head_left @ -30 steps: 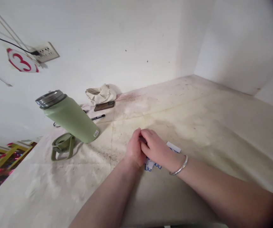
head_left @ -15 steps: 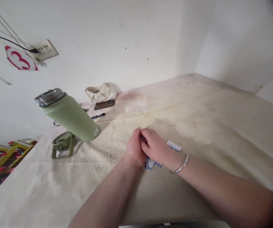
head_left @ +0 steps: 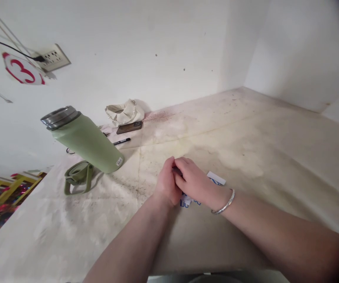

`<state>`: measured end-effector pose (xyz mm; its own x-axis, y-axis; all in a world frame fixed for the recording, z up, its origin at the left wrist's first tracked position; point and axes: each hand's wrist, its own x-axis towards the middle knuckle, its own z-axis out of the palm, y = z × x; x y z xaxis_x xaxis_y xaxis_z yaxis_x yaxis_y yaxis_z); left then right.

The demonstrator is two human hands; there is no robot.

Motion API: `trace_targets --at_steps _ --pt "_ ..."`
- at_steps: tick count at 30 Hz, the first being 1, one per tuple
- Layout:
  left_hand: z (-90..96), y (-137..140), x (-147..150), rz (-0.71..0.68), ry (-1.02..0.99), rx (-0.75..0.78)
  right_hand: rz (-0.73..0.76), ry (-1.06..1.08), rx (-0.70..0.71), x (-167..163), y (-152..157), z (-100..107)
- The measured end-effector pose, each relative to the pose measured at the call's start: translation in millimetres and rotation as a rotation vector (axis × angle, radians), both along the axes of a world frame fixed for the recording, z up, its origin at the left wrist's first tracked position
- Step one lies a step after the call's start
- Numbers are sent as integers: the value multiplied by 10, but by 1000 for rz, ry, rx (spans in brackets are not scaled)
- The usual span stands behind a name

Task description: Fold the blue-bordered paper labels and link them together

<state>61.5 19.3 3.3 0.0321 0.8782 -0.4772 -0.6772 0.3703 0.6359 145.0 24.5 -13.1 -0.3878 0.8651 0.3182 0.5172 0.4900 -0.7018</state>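
Observation:
My left hand [head_left: 168, 182] and my right hand [head_left: 192, 179] are pressed together over the cloth-covered table, fingers folded against each other. A small dark gap shows between the thumbs. What lies inside the clasp, if anything, is hidden. A silver bracelet [head_left: 225, 204] circles my right wrist. Several small blue looped pieces [head_left: 184, 203] lie beneath and beside my hands, partly covered, too little shown to name. Close to my right hand is a white strip [head_left: 216, 178] with blue marks along its lower side.
Left of my hands stands an open green bottle [head_left: 88, 143], its green lid [head_left: 79, 177] beside it on the tablecloth [head_left: 54, 232]. Farther back are a black pen [head_left: 122, 141], a phone [head_left: 129, 127] and a cream bag [head_left: 125, 112] near the wall. A socket [head_left: 53, 57] holds a plug.
The view has tipped slightly, so the bottle, bag and socket appear a little higher. Both hands stay clasped in the same place.

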Motion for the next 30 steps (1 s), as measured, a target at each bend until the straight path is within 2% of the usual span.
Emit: trace_targets --at_steps 30 --pt "23 -9 -2 -2 31 -9 16 -4 -18 8 -20 16"
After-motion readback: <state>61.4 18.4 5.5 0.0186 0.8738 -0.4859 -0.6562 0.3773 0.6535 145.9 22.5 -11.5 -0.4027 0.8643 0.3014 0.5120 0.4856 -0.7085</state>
